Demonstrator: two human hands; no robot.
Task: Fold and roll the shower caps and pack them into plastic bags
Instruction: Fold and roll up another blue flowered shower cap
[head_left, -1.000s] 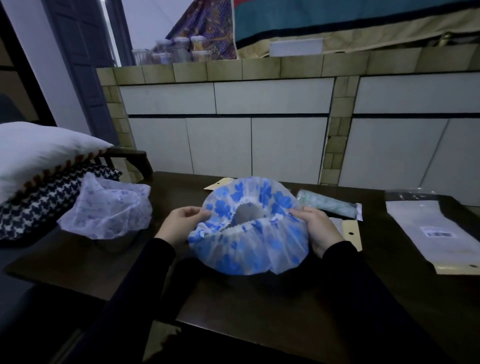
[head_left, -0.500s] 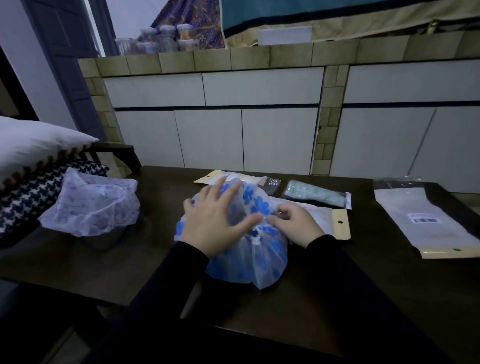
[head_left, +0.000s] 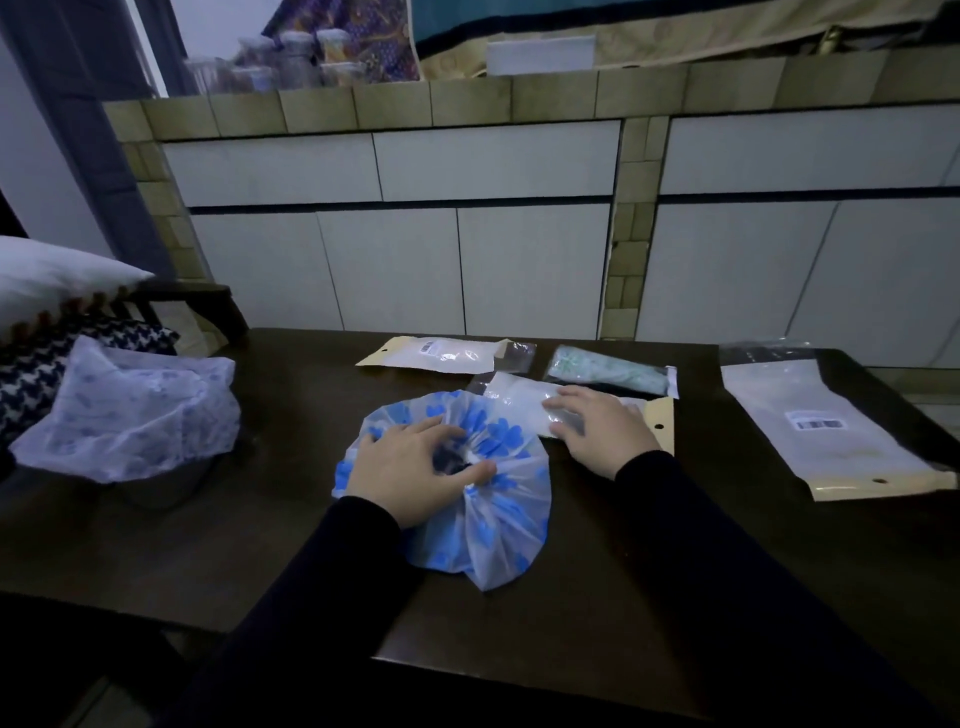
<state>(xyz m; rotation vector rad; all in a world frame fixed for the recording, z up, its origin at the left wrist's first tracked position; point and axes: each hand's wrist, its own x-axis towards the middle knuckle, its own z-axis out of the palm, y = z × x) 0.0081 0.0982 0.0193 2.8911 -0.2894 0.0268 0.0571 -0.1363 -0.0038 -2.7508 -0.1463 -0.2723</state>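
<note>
**Blue-flowered shower cap flattened on the counter under the left hand**

The blue-flowered shower cap (head_left: 467, 499) was found lying on the dark counter (head_left: 597, 597), near the middle and toward its near edge, spread in a rough round with its gathered opening facing up. The left hand (head_left: 415, 467) was laid on the cap's left part, fingers spread and reaching over the opening, the thumb pressed against the gathered rim; no pinch or closed grip could be made out. The right hand (head_left: 602, 431) was laid flat, fingers extended and relaxed, on a clear plastic bag with a tan header (head_left: 524, 397) that was touching the cap's far right edge. Both forearms were covered by dark sleeves.

Behind that bag, toward the far edge of the counter, a second flat bag with a white label (head_left: 447, 354) was noted, and just to its right a bag holding a rolled green-patterned cap (head_left: 610, 371). A larger flat bag with a barcode label (head_left: 826, 431) was observed by the right edge, well apart from the hands. Near the left edge a pale, faintly printed shower cap (head_left: 130, 410) was seen heaped loosely over something dark that could not be identified. Beyond the left edge, a white cushion (head_left: 47, 275) was stacked on a houndstooth cushion (head_left: 31, 374).
</note>
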